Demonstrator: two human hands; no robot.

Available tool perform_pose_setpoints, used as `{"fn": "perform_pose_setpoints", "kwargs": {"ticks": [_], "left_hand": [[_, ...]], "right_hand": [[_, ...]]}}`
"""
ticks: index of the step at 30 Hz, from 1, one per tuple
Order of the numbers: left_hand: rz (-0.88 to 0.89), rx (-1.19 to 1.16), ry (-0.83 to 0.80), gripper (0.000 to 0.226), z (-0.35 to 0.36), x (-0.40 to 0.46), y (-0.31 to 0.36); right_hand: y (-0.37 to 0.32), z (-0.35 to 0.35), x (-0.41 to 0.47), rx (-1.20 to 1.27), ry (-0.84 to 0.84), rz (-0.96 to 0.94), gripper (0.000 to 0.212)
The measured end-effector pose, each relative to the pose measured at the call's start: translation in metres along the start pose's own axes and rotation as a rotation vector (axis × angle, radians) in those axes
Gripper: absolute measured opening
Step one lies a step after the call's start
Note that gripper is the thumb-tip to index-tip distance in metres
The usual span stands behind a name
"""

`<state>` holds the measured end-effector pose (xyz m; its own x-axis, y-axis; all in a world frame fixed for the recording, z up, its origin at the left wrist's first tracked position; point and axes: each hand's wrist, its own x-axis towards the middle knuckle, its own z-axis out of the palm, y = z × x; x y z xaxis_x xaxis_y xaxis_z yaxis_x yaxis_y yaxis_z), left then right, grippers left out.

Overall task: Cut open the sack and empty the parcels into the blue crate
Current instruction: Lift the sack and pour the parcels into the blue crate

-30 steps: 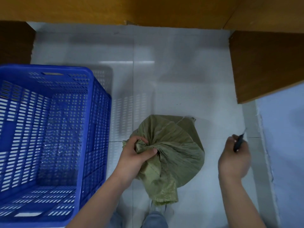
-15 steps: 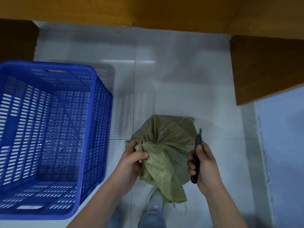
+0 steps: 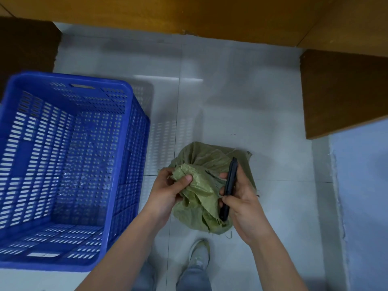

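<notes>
Compared with the view one second before, the right hand had come in from the open floor at the right of the frame and now lay against the right flank of the sack; half a second before it was already there, and the pose had changed little since. The black cutter, earlier pointing away from the sack, now stood nearly upright in the frame, its upper end over the green weave and its lower end near the heel of the palm.

The sack sat on the pale tiled floor at lower centre of the frame, just to the right of the blue crate and apart from it. Its gathered neck rose between the two hands. The left hand gripped that bunched neck, thumb on top and fingers curled round the fabric, at the sack's upper left. The right hand was curled round the cutter, thumb pressed along its side; whether a blade was out could not be told.

Both forearms entered from the bottom edge and converged on the sack, the left from lower left, the right from lower right, wrists slightly bent inward. The crate filled the left of the frame, its perforated walls and bottom visible. Brown wooden furniture occupied the top and upper right. A shoe showed below the sack.
</notes>
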<state>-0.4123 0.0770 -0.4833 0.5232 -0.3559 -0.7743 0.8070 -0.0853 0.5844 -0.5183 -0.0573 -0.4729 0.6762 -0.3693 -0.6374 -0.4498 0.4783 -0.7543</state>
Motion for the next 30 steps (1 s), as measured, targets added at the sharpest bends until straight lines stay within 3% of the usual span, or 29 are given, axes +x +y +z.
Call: {"fn": "perform_pose_setpoints", "kwargs": {"ticks": [5,7,12,15,17,19,21,24,27,30], "left_hand": [[0.014,0.127,-0.004,0.006,0.002,0.004,0.007],[0.043,0.148,0.008,0.007,0.003,0.004,0.009],[0.007,0.095,0.021,0.009,0.001,0.001,0.017],[-0.007,0.126,-0.02,0.008,0.004,-0.009,0.026],[0.033,0.298,-0.022,0.008,-0.004,-0.015,0.039],[0.059,0.599,-0.086,0.028,-0.018,-0.019,0.058],[0.087,0.925,-0.198,0.044,-0.028,-0.024,0.075],[0.254,1.3,-0.263,0.033,-0.033,-0.032,0.094],[0.443,1.436,-0.157,0.051,-0.04,-0.031,0.107],[0.587,1.267,-0.088,0.062,-0.045,-0.031,0.108]], "right_hand": [[0.007,0.015,0.003,0.009,0.034,-0.028,0.081],[0.006,0.02,0.003,0.017,0.057,-0.032,0.075],[0.001,0.034,0.009,-0.256,0.073,0.032,0.044],[-0.001,0.043,0.01,-0.393,0.169,-0.086,0.01],[-0.008,0.035,0.008,-0.355,0.348,-0.134,0.012],[-0.018,0.023,0.002,-0.213,0.504,-0.149,0.015],[-0.026,0.021,-0.006,-0.148,0.552,-0.168,0.023],[-0.031,0.027,-0.018,-0.023,0.568,-0.161,0.018],[-0.036,0.026,-0.031,0.163,0.564,-0.139,0.015],[-0.042,0.018,-0.046,0.164,0.554,-0.133,0.017]]}}
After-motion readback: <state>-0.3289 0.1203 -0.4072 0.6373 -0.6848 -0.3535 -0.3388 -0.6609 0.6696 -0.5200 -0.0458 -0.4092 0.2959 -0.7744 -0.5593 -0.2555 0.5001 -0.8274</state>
